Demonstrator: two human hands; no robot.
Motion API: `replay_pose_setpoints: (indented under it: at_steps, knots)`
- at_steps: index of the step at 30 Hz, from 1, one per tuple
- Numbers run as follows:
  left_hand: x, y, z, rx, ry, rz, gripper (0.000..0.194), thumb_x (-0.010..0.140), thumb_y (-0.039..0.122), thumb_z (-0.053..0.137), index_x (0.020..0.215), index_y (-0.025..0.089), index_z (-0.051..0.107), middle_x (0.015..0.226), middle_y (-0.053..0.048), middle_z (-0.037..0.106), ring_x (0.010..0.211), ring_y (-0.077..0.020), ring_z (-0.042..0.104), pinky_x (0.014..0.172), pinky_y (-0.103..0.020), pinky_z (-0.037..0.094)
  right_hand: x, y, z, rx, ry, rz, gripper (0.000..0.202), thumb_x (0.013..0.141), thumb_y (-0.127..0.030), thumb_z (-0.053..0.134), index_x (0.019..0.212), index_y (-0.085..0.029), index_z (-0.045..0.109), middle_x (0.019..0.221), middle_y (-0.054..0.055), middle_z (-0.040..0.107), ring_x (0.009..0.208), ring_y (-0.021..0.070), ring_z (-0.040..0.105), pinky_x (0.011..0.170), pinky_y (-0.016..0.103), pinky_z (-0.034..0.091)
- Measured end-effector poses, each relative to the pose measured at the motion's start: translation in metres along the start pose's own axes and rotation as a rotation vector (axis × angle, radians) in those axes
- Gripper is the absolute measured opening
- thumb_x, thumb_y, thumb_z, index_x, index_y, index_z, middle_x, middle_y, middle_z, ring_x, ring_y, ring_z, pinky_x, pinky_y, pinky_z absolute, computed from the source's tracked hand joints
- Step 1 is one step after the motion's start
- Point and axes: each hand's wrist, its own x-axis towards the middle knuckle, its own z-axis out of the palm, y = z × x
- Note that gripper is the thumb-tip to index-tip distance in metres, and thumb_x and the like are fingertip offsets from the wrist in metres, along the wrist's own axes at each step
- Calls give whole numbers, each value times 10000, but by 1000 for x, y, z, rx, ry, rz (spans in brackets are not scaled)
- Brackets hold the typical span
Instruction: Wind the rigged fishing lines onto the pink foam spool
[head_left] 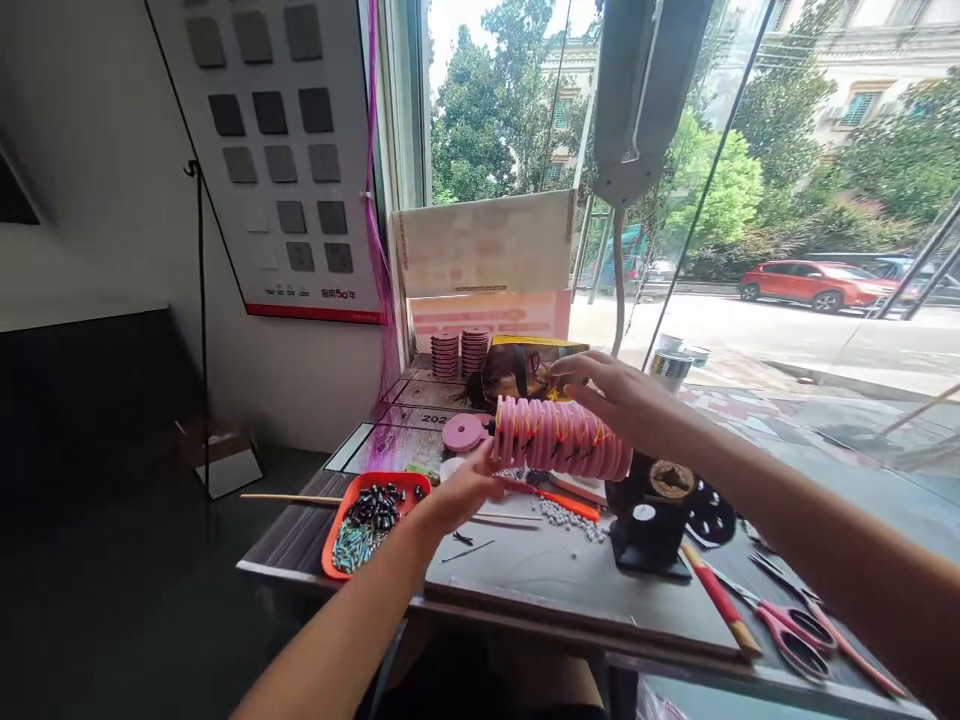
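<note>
A row of pink discs (562, 438) wound with red and yellow thread sits sideways on a black winding device (651, 525). My left hand (466, 490) is at the left end of the row, its fingertips by the end disc; whether they pinch anything is too small to tell. Above the row's right part, my right hand (611, 395) is held with its fingers stretched out and apart, holding nothing. A loose pink disc (463, 432) lies just behind my left hand.
An orange tray (328, 545) of dark and teal pieces stands at the left. Grey beads (571, 520) and an orange tool (574, 507) lie mid-table. Scissors (796, 632) and a red stick (720, 600) are at the right, pink disc stacks (445, 357) at the back.
</note>
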Motion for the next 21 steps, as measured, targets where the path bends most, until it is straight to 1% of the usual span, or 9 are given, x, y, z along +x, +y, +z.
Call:
replay_pose_setpoints:
  at_steps: [2, 5, 8, 10, 13, 15, 18, 20, 21]
  knots:
    - [-15, -3, 11, 2, 35, -34, 571, 557, 139, 504, 1127, 151, 486, 875, -71, 647, 748, -183, 602, 731, -335, 445, 11, -1, 8, -33, -130, -32, 312, 893, -242, 372, 1158, -176, 525, 1191, 84, 546, 1109, 200, 502, 948, 343, 377]
    - [-36, -2, 34, 69, 114, -67, 459, 621, 203, 533, 1076, 139, 524, 695, -24, 609, 634, -161, 544, 633, -302, 412, 23, -6, 19, -74, -286, -9, 347, 912, -267, 364, 1214, -151, 491, 1255, 106, 513, 1178, 218, 453, 995, 358, 329]
    - [-53, 5, 59, 176, 184, -57, 296, 696, 267, 568, 972, 161, 595, 592, 16, 523, 577, -148, 471, 575, -285, 348, 30, -9, 24, -52, -359, 4, 366, 925, -296, 344, 1221, -137, 488, 1236, 115, 533, 1141, 236, 486, 973, 370, 346]
    - [-62, 11, 75, 322, 246, -5, 199, 785, 322, 513, 885, 187, 620, 583, 13, 503, 553, -147, 445, 553, -287, 319, 31, -10, 25, -20, -408, -6, 369, 928, -310, 322, 1201, -143, 505, 1193, 104, 566, 1089, 236, 525, 947, 366, 370]
    - [-71, 20, 92, 590, 316, 65, 254, 871, 333, 394, 797, 216, 607, 633, -23, 578, 587, -172, 510, 560, -294, 331, 30, -9, 26, 41, -483, -26, 404, 933, -343, 269, 1209, -159, 500, 1206, 81, 564, 1096, 220, 524, 954, 336, 371]
    - [-75, 22, 100, 762, 324, 56, 291, 892, 284, 341, 770, 210, 594, 685, -52, 637, 646, -203, 566, 600, -306, 361, 30, -7, 25, 82, -528, -39, 449, 926, -393, 256, 1244, -160, 468, 1251, 76, 534, 1139, 216, 493, 978, 318, 354]
    - [-79, 20, 105, 1051, 294, 38, 290, 876, 180, 319, 767, 175, 588, 710, -94, 671, 673, -248, 596, 655, -347, 397, 31, -5, 24, 129, -582, -43, 530, 903, -464, 253, 1282, -137, 428, 1284, 92, 504, 1183, 234, 454, 1007, 322, 329]
    - [-81, 18, 106, 1178, 259, 79, 280, 854, 129, 321, 773, 150, 589, 678, -112, 664, 647, -249, 594, 726, -380, 413, 32, -5, 24, 154, -599, -33, 554, 892, -482, 244, 1287, -134, 419, 1292, 96, 495, 1196, 246, 441, 1020, 337, 314]
    - [-83, 17, 106, 1203, 239, 109, 280, 845, 108, 317, 785, 137, 590, 662, -116, 657, 626, -239, 588, 778, -400, 408, 33, -5, 24, 166, -603, -28, 559, 888, -487, 242, 1287, -137, 416, 1297, 96, 488, 1204, 250, 432, 1027, 345, 305]
